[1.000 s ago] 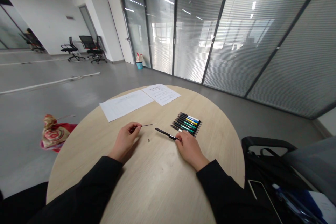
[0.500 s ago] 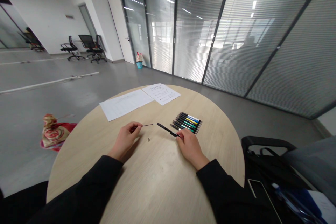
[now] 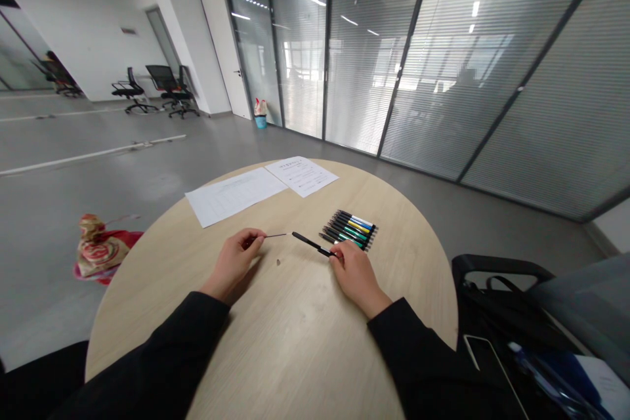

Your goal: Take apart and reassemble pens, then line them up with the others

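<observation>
In the head view, my left hand (image 3: 240, 259) pinches a thin dark pen refill (image 3: 275, 235) with a pale tip that points right. My right hand (image 3: 355, 274) grips a black pen barrel (image 3: 308, 241) by its clip end. The barrel's far end points left and lies very close to the refill's tip; whether they touch I cannot tell. A tiny grey cone-like piece (image 3: 278, 262) rests on the table below the gap. Just beyond my right hand lies a row of several pens (image 3: 350, 228) with black, white, blue, yellow and green parts.
Two printed paper sheets (image 3: 236, 195) lie toward the far side of the round wooden table (image 3: 295, 354). A chair (image 3: 502, 266) with a bag and a phone (image 3: 485, 349) stands at the right. A red and tan bag (image 3: 101, 249) is low at the left.
The black pen barrel has shifted very slightly left toward the refill. Both hands keep their grips, and nothing else has visibly moved.
</observation>
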The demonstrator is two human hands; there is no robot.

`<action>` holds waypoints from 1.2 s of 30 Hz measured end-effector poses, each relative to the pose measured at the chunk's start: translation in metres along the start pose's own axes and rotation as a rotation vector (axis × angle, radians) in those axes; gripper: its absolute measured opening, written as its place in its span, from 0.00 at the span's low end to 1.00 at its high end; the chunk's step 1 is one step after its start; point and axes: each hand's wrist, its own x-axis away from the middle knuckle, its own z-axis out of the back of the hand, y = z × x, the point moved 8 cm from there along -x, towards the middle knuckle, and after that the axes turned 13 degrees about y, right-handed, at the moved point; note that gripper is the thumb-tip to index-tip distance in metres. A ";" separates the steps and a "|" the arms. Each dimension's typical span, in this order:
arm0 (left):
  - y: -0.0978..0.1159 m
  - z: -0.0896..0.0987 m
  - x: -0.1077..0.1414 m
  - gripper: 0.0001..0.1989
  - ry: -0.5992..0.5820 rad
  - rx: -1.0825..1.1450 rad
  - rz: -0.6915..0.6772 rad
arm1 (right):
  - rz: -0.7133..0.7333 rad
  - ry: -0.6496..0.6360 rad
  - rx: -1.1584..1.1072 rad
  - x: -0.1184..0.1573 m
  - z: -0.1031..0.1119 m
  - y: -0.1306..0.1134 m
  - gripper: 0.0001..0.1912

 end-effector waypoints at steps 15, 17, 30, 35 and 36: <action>0.015 -0.016 0.011 0.15 -0.158 0.006 -0.110 | 0.059 -0.065 -0.040 0.002 -0.004 -0.013 0.05; 0.023 -0.019 0.017 0.14 -0.197 0.012 -0.125 | 0.068 -0.106 -0.060 0.004 -0.007 -0.017 0.05; 0.031 -0.028 0.027 0.18 -0.243 0.257 0.001 | 0.105 -0.165 -0.149 0.007 -0.009 -0.026 0.06; 0.023 -0.028 0.026 0.17 -0.228 0.310 0.055 | 0.098 -0.147 -0.148 0.006 -0.009 -0.024 0.05; 0.021 -0.027 0.025 0.16 -0.225 0.305 0.063 | 0.095 -0.142 -0.148 0.005 -0.009 -0.023 0.05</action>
